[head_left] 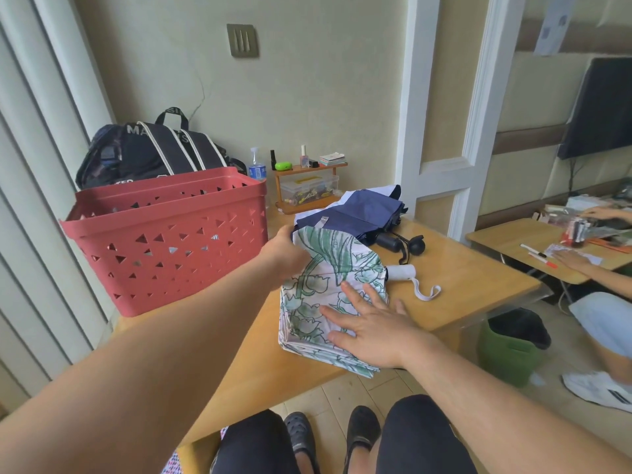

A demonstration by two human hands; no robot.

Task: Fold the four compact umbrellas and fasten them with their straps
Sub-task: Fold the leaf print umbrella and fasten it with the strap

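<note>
Pale green wall [307, 80] (hairline crack), white door frame [478, 131], tiled floor [393, 384], wooden table [461, 285]

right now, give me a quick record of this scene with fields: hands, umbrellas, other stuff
left hand: grips the far edge of the floral umbrella
right hand: pressed flat on its canopy, fingers spread
floral umbrella: lies on the wooden table, unfastened, white handle pointing right
navy umbrella: behind it, loose, black handle
red basket: at table's left

Soft, even daylight fills the room, glare sheens the desk [472, 285] top, shadows stay faint, wide-angle bending curves the edges, and fine detail looks smeared throughout.
</note>
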